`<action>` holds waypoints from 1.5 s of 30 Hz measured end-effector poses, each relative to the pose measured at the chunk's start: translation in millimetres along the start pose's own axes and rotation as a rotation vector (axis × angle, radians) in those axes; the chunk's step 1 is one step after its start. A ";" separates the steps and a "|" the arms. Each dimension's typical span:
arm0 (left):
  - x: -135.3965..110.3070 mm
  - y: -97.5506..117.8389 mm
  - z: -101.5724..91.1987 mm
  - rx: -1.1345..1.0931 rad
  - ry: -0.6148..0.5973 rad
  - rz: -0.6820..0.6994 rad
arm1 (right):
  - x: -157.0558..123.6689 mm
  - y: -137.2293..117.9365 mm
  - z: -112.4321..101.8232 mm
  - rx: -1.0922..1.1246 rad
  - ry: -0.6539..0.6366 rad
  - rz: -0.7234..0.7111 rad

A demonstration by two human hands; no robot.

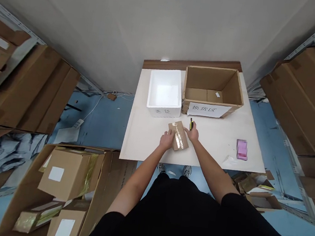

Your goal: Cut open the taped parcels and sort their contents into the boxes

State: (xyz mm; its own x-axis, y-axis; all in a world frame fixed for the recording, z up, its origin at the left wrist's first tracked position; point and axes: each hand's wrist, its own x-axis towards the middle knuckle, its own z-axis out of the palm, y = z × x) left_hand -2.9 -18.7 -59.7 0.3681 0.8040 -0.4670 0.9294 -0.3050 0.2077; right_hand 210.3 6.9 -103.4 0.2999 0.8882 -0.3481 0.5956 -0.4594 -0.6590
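Note:
A small brown cardboard parcel (177, 134) sealed with clear tape lies on the white table (143, 135) in front of me. My left hand (167, 139) rests against its left side, fingers curled on the edge. My right hand (192, 133) is closed around a yellow and black utility knife (190, 123) at the parcel's right side.
Behind the parcel stand a white foam box (165, 92) and an open brown carton (212, 89) with a paper label. A pink item (242, 149) lies at the table's right. A large carton of taped parcels (61, 190) sits on the floor at left. Shelves of cartons flank both sides.

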 end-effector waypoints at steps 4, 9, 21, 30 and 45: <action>27.6 -7.2 -13.6 0.169 -0.080 0.381 | -57.0 59.3 0.0 0.123 -0.029 0.067; 31.7 5.0 -4.8 0.122 -0.099 0.257 | -77.7 80.1 13.0 0.208 -0.013 0.165; 0.2 45.1 34.5 0.111 -0.052 -0.291 | 3.7 30.2 0.4 0.226 -0.062 -0.021; 2.9 24.1 33.8 0.125 -0.028 -0.206 | -49.3 80.4 -5.9 0.699 -0.334 0.042; 0.4 25.9 44.4 0.104 0.004 -0.203 | -60.8 80.1 -15.0 0.689 -0.441 0.058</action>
State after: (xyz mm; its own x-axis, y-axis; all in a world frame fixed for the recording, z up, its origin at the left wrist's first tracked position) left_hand 22.4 -48.9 -92.7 0.1737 0.8560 -0.4869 0.9820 -0.1880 0.0197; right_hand 250.9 -83.7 -125.0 -0.0900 0.8436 -0.5294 -0.0465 -0.5346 -0.8439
